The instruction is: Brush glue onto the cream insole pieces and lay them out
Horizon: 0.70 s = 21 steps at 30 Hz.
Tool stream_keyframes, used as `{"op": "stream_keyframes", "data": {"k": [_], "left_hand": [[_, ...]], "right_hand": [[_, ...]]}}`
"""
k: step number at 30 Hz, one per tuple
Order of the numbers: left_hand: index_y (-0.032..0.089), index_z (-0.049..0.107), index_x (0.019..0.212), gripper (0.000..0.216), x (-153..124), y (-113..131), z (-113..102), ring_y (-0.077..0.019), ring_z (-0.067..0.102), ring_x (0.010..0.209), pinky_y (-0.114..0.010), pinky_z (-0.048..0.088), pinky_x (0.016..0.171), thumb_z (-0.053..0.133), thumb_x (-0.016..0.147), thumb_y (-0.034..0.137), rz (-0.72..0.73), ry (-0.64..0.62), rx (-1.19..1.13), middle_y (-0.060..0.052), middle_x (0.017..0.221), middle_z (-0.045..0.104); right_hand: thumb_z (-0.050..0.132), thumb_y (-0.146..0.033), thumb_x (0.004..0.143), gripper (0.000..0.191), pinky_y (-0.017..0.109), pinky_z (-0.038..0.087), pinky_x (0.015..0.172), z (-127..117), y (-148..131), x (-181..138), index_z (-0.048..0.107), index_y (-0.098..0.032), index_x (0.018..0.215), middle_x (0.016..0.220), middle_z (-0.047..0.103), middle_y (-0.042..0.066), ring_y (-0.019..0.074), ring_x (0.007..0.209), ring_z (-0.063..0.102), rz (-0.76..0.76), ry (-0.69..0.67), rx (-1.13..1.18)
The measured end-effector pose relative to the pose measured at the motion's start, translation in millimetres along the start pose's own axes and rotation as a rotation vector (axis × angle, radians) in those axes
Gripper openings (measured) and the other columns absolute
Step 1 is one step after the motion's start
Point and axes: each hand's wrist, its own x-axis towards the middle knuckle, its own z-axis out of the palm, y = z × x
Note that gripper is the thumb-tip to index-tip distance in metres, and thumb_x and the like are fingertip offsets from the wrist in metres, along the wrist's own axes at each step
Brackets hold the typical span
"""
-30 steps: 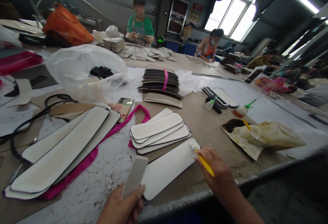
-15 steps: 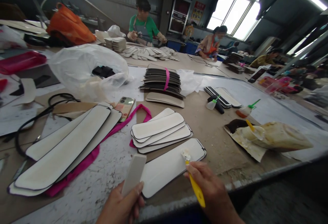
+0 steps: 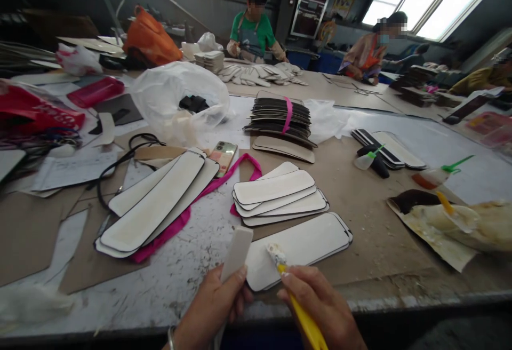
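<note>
My left hand point(image 3: 219, 297) grips a narrow pale flat strip point(image 3: 238, 253), its upper end standing up beside the near left end of a white panel point(image 3: 310, 235). In my right hand point(image 3: 322, 302) is a brush with a yellow handle point(image 3: 302, 315), its bristles coated in white paste. The bristles are over the left half of the panel and appear to touch it. At least one more panel lies beneath, its edge showing at the right. Just behind sits a fanned stack of similar dark-edged white panels point(image 3: 276, 187).
Longer panels point(image 3: 154, 200) lie at left on a pink strap point(image 3: 168, 232). Farther back are a phone point(image 3: 224, 155), a bundle of dark pieces point(image 3: 280, 115) and a plastic bag point(image 3: 176, 94). A paste-smeared bag point(image 3: 476, 222) and small bottles point(image 3: 434, 178) are at right. Two co-workers sit across the table.
The view has turned left, so things appear farther right. My right hand has carried the brush leftward along the panel. My left hand still holds the strip.
</note>
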Motion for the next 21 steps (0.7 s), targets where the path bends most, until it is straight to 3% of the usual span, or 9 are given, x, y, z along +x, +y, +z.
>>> {"op": "stream_keyframes", "data": {"k": [3, 7, 15, 21], "left_hand": [[0.015, 0.053, 0.055, 0.038, -1.6, 3.4, 0.1, -0.0092, 0.039, 0.036, -0.021, 0.029, 0.040, 0.046, 0.072, 0.049, 0.008, -0.003, -0.043, 0.004, 0.038, 0.046], [0.015, 0.053, 0.056, 0.036, -3.6, 7.8, 0.5, -0.0089, 0.039, 0.037, -0.021, 0.029, 0.040, 0.046, 0.074, 0.046, 0.020, -0.018, -0.051, 0.004, 0.038, 0.046], [0.014, 0.055, 0.054, 0.046, 3.3, -4.2, -1.8, -0.0087, 0.039, 0.035, -0.021, 0.029, 0.039, 0.044, 0.072, 0.055, -0.019, -0.020, 0.031, 0.003, 0.037, 0.046], [0.014, 0.055, 0.055, 0.047, 4.8, -9.6, -1.3, -0.0076, 0.037, 0.033, -0.020, 0.028, 0.038, 0.045, 0.070, 0.057, 0.002, -0.001, 0.046, 0.004, 0.036, 0.046]], "right_hand": [[0.044, -0.012, 0.083, 0.022, 0.018, 0.052, 0.061, 8.5, -13.2, 1.1, 0.056, -0.019, 0.100, 0.080, 0.063, 0.007, 0.0134, 0.072, 0.063, 0.001, -0.001, 0.078], [0.048, -0.023, 0.083, 0.015, 0.018, 0.051, 0.059, 6.9, -21.4, 2.8, 0.056, -0.021, 0.096, 0.079, 0.062, 0.006, 0.0133, 0.070, 0.062, 0.141, 0.059, 0.142], [0.052, -0.013, 0.078, 0.013, 0.029, 0.051, 0.072, -38.9, 23.4, 7.7, 0.057, -0.020, 0.088, 0.079, 0.062, 0.005, 0.0173, 0.077, 0.060, 0.249, 0.105, -0.199], [0.050, -0.011, 0.080, 0.020, 0.026, 0.052, 0.070, -36.1, 17.6, 4.5, 0.054, -0.019, 0.097, 0.079, 0.064, 0.004, 0.0161, 0.079, 0.060, 0.116, 0.026, -0.093]]}}
